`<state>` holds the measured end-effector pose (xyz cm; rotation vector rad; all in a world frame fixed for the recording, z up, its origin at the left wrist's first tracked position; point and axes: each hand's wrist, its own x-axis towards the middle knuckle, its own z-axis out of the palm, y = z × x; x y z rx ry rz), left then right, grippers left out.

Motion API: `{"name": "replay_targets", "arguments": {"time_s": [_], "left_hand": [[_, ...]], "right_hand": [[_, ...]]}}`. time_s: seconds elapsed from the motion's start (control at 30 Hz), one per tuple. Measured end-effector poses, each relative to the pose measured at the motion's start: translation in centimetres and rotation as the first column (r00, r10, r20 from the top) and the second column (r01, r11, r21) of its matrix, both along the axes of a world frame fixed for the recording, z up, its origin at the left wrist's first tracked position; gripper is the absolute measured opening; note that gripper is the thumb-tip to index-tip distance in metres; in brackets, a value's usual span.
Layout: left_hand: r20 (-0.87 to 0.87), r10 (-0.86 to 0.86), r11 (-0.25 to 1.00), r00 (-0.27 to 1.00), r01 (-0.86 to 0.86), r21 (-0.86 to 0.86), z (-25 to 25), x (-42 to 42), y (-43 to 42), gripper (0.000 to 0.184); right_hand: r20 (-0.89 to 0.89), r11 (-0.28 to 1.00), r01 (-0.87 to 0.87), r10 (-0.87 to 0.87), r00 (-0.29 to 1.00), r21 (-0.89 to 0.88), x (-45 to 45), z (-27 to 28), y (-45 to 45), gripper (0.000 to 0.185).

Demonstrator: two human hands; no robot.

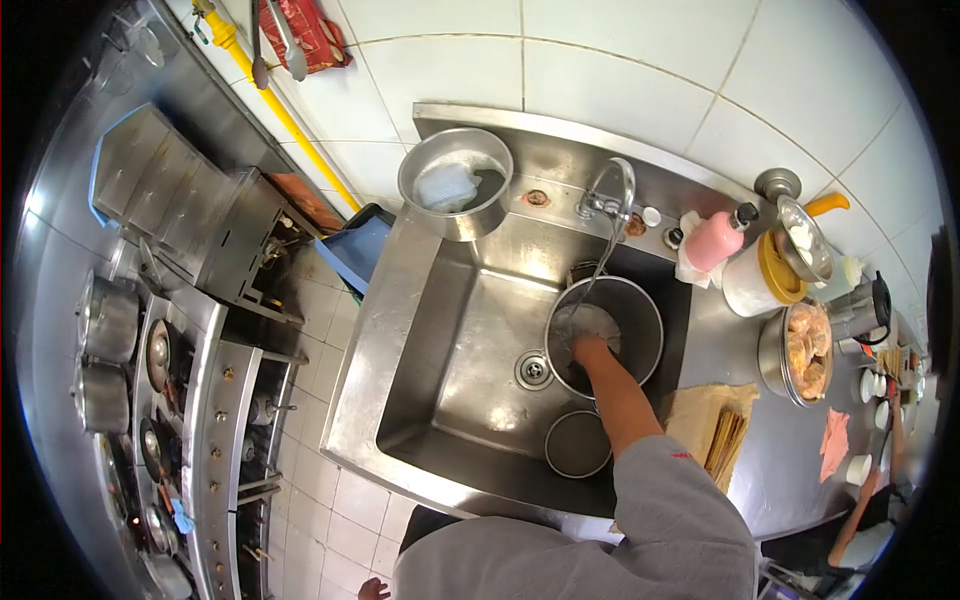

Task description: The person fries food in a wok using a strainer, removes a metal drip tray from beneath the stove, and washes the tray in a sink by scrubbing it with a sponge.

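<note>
I see the metal pot (640, 308) at the sink's (480, 350) right side; the right hand (589, 350) reaches inside it, grip hidden; the left hand (374, 588) is outside the sink, grip unclear; I'd judge the pot stiff, slippery, heavy with water; best held by opposite rims.

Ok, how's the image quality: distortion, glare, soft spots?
Head view: the tiled wall bows, frame corners go black; head view: glare whitens patches of the steel sink; head view: the right hand, inside the pot, is indistinct; head view: far right edge looks soft.
</note>
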<state>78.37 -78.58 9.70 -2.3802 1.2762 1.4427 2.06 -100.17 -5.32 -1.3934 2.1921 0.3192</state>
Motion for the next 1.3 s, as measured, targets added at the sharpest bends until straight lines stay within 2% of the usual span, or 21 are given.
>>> {"name": "replay_targets", "arguments": {"time_s": [0.17, 0.23, 0.37, 0.43, 0.57, 0.6, 0.63, 0.67, 0.73, 0.77, 0.8, 0.87, 0.93, 0.97, 1.0, 1.03, 1.07, 1.1, 1.17, 1.2, 1.3], "left_hand": [[0.005, -0.018, 1.0, 1.0, 0.018, 0.003, 0.1, -0.1, 0.4, 0.038], [0.002, -0.037, 0.999, 0.999, 0.037, -0.001, -0.2, 0.1, 0.4, 0.037], [-0.026, -0.095, 0.995, 0.995, 0.094, -0.024, -1.2, 0.6, -0.3, 0.037], [-0.041, -0.138, 0.989, 0.99, 0.135, -0.054, -1.8, 0.9, -0.8, 0.037], [-0.054, -0.347, 0.925, 0.936, 0.332, -0.183, -3.2, 2.5, -1.7, 0.037], [-0.039, -0.425, 0.884, 0.904, 0.405, -0.233, -3.6, 2.9, -2.0, 0.037], [-0.02, -0.486, 0.843, 0.874, 0.463, -0.276, -3.8, 3.2, -2.2, 0.037], [-0.02, -0.482, 0.842, 0.876, 0.456, -0.289, -4.3, 3.4, -2.5, 0.037], [-0.056, -0.188, 0.974, 0.981, 0.178, -0.137, -5.8, 3.4, -3.1, 0.034], [-0.06, -0.031, 0.998, 0.998, 0.028, -0.054, -6.3, 3.5, -3.2, 0.032], [0.053, -0.596, 0.743, 0.801, 0.575, -0.342, -6.0, 4.6, -3.1, 0.033], [0.042, -0.616, 0.727, 0.787, 0.588, -0.353, -9.7, 7.8, -3.3, 0.035], [0.033, -0.633, 0.712, 0.773, 0.599, -0.367, -10.4, 7.4, -3.8, 0.037], [-0.161, -0.104, 0.989, 0.981, 0.086, -0.119, -9.3, 5.8, -4.2, 0.039], [-0.186, 0.484, 0.87, 0.855, -0.448, 0.205, -8.4, 4.7, -4.3, 0.04], [-0.2, 0.497, 0.864, 0.844, -0.461, 0.201, -7.9, 4.2, -4.1, 0.04], [-0.222, 0.516, 0.856, 0.827, -0.487, 0.176, -7.5, 3.7, -4.0, 0.04], [-0.245, 0.534, 0.846, 0.809, -0.512, 0.151, -7.4, 3.2, -4.0, 0.04], [-0.36, 0.481, 0.872, 0.8, -0.479, 0.102, -10.2, 4.8, -3.6, 0.041], [-0.454, 0.407, 0.9, 0.793, -0.433, 0.051, -11.8, 5.6, -3.3, 0.042], [-0.487, 0.321, 0.929, 0.812, -0.37, -0.006, -14.6, 6.4, -4.4, 0.042]], "right_hand": [[-0.018, 0.997, 0.012, -0.011, 1.0, 0.076, 0.6, -1.0, -0.7, 0.023], [0.077, 0.931, 0.356, -0.35, 0.933, -0.076, 0.9, 1.5, 0.6, 0.023], [0.125, 0.923, 0.264, -0.238, 0.963, -0.279, 0.0, -0.1, 4.0, 0.023], [0.315, 0.837, 0.365, -0.246, 0.917, -0.408, 0.4, 1.4, 5.1, 0.019], [0.298, 0.883, 0.339, -0.245, 0.923, -0.326, 1.2, 7.5, 2.6, 0.014], [0.593, 0.847, 0.496, -0.303, 0.746, -0.191, 2.4, 11.5, 1.7, 0.016], [0.811, 0.806, 0.591, -0.34, 0.476, -0.009, 3.6, 15.0, 0.6, 0.019], [0.812, 0.81, 0.587, -0.327, 0.483, -0.023, 4.4, 17.5, -0.6, 0.019], [0.991, 0.754, 0.651, -0.003, 0.135, -0.087, 5.6, 21.4, -3.5, 0.026], [0.973, 0.636, 0.746, 0.028, 0.23, -0.195, 5.9, 22.6, -5.9, 0.029], [0.945, 0.5, 0.812, 0.043, 0.325, -0.302, 6.2, 23.9, -8.5, 0.031], [0.913, 0.305, 0.871, -0.01, 0.408, -0.385, 6.5, 26.7, -13.4, 0.035], [0.843, 0.3, 0.825, -0.104, 0.528, -0.479, 5.5, 26.8, -17.9, 0.039], [0.839, 0.304, 0.817, -0.091, 0.536, -0.49, 5.4, 27.0, -19.2, 0.039], [0.847, 0.33, 0.832, -0.145, 0.511, -0.446, 5.5, 27.3, -20.5, 0.038], [0.851, 0.356, 0.844, -0.197, 0.487, -0.401, 5.5, 27.3, -21.7, 0.037], [0.935, 0.28, 0.915, -0.117, 0.334, -0.291, 5.0, 25.7, -23.5, 0.025], [0.933, 0.294, 0.906, -0.101, 0.347, -0.305, 5.0, 25.2, -24.6, 0.025], [0.993, 0.06, 0.991, -0.026, 0.118, -0.117, 5.8, 24.4, -25.0, 0.012], [0.993, 0.072, 0.992, -0.051, 0.107, -0.103, 6.7, 25.8, -24.0, 0.015], [0.997, 0.012, 0.998, -0.05, 0.058, -0.058, 9.5, 28.6, -21.3, 0.019]]}}
